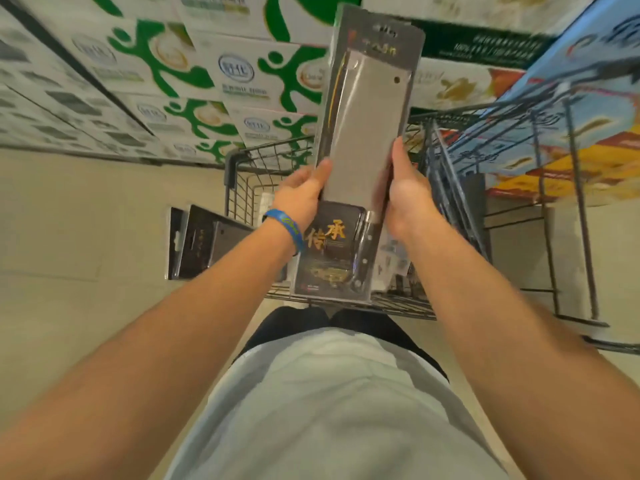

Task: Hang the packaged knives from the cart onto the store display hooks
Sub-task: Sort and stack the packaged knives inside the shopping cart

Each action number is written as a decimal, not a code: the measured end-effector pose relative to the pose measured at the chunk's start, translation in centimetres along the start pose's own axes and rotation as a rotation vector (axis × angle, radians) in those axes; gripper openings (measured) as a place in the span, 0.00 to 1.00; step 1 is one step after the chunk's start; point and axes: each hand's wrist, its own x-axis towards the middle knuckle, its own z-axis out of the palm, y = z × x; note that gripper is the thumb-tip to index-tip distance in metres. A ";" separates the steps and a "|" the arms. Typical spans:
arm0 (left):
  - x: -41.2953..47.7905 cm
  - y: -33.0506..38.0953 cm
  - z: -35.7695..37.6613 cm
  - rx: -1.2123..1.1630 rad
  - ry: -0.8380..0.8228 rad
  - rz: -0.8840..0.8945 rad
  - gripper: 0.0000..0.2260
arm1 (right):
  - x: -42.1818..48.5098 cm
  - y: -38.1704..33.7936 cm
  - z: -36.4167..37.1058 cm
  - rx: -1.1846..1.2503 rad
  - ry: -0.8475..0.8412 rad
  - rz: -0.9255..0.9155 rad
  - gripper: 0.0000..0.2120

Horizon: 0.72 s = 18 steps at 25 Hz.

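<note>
At frame centre, above the cart (242, 178), left hand (304, 195) and right hand (405, 195) clamp curled fingers on the packaged knife (367, 133).

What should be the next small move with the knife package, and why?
Probably carry the knife package away from the cart toward the hooks, slot end leading. The left hand and right hand hold its sides above the cart, its hanging slot on top is free, and no hook is in view.
</note>
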 end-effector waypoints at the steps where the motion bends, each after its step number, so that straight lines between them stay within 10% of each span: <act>1: -0.3 0.6 0.9 -0.020 0.001 0.031 0.13 | -0.3 -0.7 -0.4 -0.018 -0.015 0.002 0.25; 9: -3.6 2.9 4.6 -0.067 0.006 0.049 0.34 | -4.2 -4.7 -3.8 -0.163 -0.221 -0.135 0.25; 13: -3.9 3.7 4.2 0.194 -0.042 0.409 0.05 | -5.6 -6.0 -3.4 -0.306 -0.243 -0.244 0.26; 18: -5.3 2.0 4.6 0.717 -0.253 0.380 0.31 | -5.5 -5.0 -1.0 0.170 -0.404 0.002 0.32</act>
